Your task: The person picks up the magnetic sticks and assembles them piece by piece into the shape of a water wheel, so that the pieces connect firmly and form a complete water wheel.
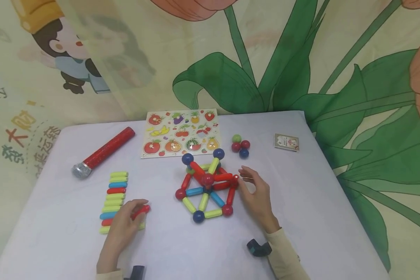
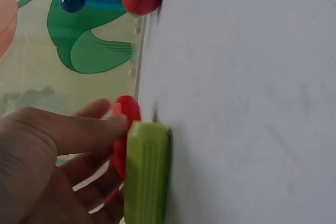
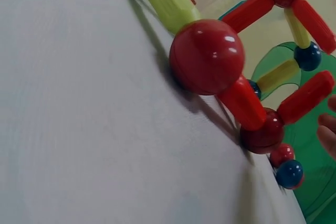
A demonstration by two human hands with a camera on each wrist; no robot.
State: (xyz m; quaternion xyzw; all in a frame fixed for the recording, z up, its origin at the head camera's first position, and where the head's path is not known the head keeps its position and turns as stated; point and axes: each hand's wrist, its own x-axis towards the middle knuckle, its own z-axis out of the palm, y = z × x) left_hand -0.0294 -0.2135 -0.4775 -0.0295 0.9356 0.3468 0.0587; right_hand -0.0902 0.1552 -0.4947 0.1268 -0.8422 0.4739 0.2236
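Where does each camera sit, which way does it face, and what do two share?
Head: on the head, looking forward and down at the table; left hand, right hand and sleeves show.
Left wrist: on that wrist, facing the left hand, which pinches a red stick.
Right wrist: on that wrist, facing the ball-and-stick model; only some fingers show, right edge.
Head and left wrist share the red stick.

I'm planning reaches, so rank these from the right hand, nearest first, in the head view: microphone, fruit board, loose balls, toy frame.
1. Toy frame, left of the right hand.
2. Loose balls, behind the frame, right side.
3. Fruit board, back middle.
4. Microphone, back left.
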